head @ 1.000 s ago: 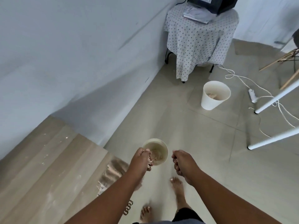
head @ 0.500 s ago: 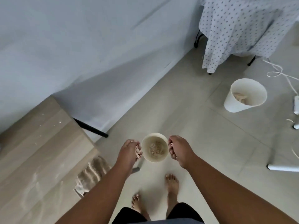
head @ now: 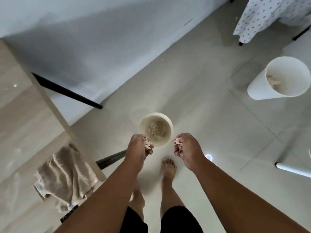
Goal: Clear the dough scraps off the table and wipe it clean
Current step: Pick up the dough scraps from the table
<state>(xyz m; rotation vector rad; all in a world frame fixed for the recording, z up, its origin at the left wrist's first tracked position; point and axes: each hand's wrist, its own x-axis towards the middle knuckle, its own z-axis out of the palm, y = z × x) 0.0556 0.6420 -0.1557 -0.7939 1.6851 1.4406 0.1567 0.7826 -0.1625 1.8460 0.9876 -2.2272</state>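
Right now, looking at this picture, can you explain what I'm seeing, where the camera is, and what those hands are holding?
There is no machine here. The camera sits on a person's head, looking down at their own bare arms and feet. The left hand and right hand each grip dough scraps above a small cream bin on the floor, which already holds scraps. A larger white bin stands farther right. At left is the wooden table, dusted with flour, with a beige towel draped on its corner.

Home room: tiled floor [head: 210, 115], draped side table [head: 269, 15].
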